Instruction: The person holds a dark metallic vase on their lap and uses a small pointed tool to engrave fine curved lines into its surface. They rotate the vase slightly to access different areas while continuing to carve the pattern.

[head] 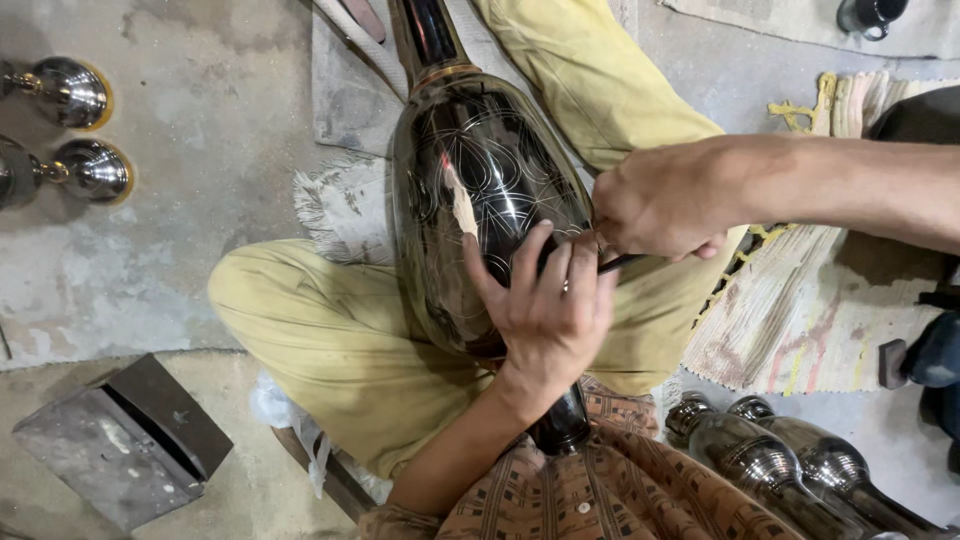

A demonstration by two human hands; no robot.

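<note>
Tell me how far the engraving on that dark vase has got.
Done: fine curved lines already cover the upper belly of the dark vase. In hand: the left hand steadies the vase on the lap while the right hand presses a thin tool against its side. Left: the lower belly beside the left hand looks plain, as far as the glare allows.

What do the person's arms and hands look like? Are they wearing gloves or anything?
No gloves: the left hand and right hand are bare. Both forearms are uncovered too. No watch or bracelet shows, and I can't tell about rings.
</note>
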